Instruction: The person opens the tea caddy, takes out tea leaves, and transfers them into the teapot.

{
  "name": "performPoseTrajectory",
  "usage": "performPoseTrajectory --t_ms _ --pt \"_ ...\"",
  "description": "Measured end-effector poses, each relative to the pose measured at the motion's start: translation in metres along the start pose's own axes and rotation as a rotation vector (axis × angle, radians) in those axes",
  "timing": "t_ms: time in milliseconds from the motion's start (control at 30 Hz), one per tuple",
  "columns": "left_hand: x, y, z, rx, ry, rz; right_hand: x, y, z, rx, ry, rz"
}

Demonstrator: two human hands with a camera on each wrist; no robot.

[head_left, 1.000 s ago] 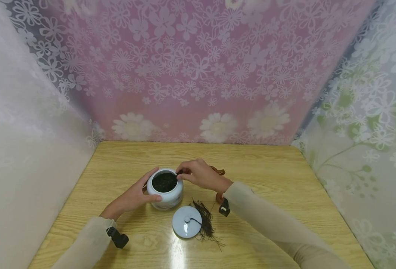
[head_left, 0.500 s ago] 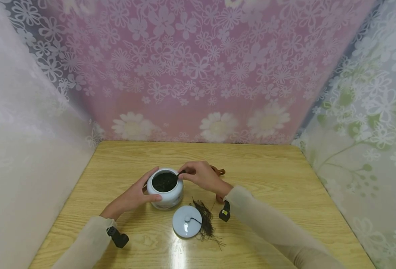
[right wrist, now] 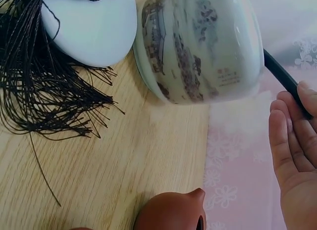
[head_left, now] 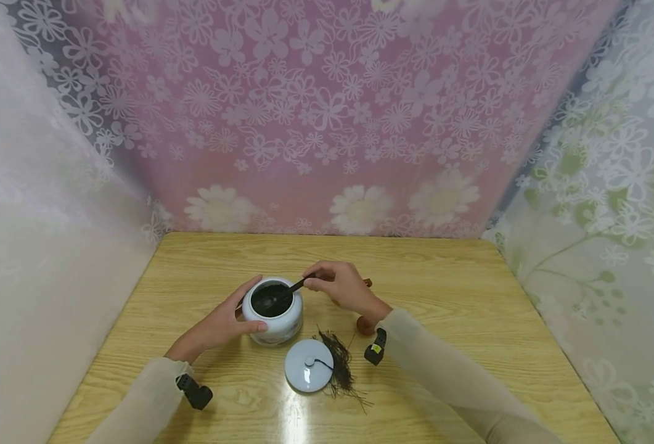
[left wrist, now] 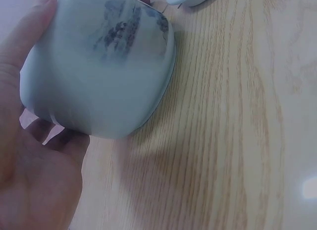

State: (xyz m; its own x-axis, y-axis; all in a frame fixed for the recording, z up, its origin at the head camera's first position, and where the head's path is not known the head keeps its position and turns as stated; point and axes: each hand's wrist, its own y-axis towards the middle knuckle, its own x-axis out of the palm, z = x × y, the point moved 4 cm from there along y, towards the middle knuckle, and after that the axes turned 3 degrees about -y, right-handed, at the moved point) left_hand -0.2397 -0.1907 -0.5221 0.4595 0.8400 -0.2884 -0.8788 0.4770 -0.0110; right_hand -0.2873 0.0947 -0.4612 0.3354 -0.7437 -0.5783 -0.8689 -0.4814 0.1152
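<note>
A white porcelain jar (head_left: 278,331) stands on the table, filled with dark, leafy-looking tea (head_left: 264,298). My left hand (head_left: 224,322) grips its left side, thumb at the front and fingers behind. In the right wrist view a painted landscape shows on the jar's wall. Between thumb and fingers, my right hand (head_left: 344,288) pinches the handle of a black tea scoop (head_left: 299,285). The scoop slants over the rim, its lower end inside the jar. The white lid (head_left: 306,368) lies in front of the jar, a dark cord from its knob running to a tassel (head_left: 339,364).
A small reddish-brown teapot (right wrist: 171,211) sits by the right wrist, mostly hidden under the arm in the head view. The wooden table (head_left: 443,296) meets a pink flowered backdrop (head_left: 327,154) at its far edge, with pale cloth on both sides.
My right hand has moved to the right, away from the jar's rim. More of the scoop's handle now shows. The left hand, jar and lid stay put.
</note>
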Motion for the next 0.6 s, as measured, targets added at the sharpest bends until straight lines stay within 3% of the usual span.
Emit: performPoseTrajectory --t_ms 400,600 --pt "0.001 -0.001 0.003 0.006 -0.011 0.001 -0.016 -0.006 0.007 0.039 0.097 0.04" --pt "0.001 -0.002 0.003 -0.006 -0.004 0.003 -0.023 -0.01 0.011 0.052 0.081 0.057"
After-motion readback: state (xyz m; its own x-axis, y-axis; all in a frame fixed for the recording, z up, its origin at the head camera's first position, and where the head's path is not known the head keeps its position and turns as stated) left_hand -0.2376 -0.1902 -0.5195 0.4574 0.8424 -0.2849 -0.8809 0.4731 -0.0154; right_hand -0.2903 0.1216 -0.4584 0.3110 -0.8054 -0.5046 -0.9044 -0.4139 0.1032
